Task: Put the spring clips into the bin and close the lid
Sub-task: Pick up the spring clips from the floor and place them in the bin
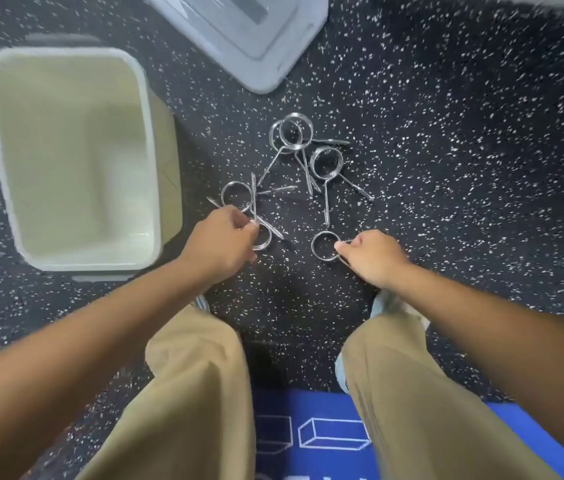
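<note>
Left hand at 7 o'clock of clip pile, fingers curled shut on spring clip. Right hand at 5 o'clock, fingertips pinched on ring of second spring clip. Loose clips lie on speckled floor at centre, some overlapping. Bin at 9 o'clock, open, interior bare. Lid on floor at 12 o'clock, apart from bin.
</note>
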Tool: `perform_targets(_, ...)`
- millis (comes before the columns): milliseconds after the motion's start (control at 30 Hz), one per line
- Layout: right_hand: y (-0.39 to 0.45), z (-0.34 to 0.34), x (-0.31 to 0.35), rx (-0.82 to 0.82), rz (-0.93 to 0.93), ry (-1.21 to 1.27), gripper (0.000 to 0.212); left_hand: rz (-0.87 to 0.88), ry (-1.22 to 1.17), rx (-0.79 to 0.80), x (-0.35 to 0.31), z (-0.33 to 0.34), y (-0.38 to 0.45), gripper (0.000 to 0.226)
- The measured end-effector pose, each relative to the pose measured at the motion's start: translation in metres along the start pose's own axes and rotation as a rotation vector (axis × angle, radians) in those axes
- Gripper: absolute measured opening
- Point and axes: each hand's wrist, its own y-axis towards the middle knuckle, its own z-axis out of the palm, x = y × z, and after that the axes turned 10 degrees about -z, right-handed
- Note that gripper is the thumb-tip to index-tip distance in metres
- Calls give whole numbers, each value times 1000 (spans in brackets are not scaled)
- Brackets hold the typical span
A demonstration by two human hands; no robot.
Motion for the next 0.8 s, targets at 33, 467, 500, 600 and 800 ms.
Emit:
perform_targets(33, 5, 4, -3, 0, 9, -30, 52, 14, 64, -13, 4, 5, 9, 26)
perform_targets(467, 43, 41, -32, -120, 0, -108, 54, 238, 594, -310, 25, 48, 66, 25)
perform_targets(500, 43, 42, -33, -129, -3, -114, 53, 265, 673, -320, 23, 46, 69, 27)
perform_targets(600, 40, 42, -32, -142, -9, -135, 46, 309, 900, -356, 14, 38, 82, 21)
perform_targets(800, 37, 41, -31, -169, -25, -77, 42, 455, 1274, -298, 9, 26, 91, 21)
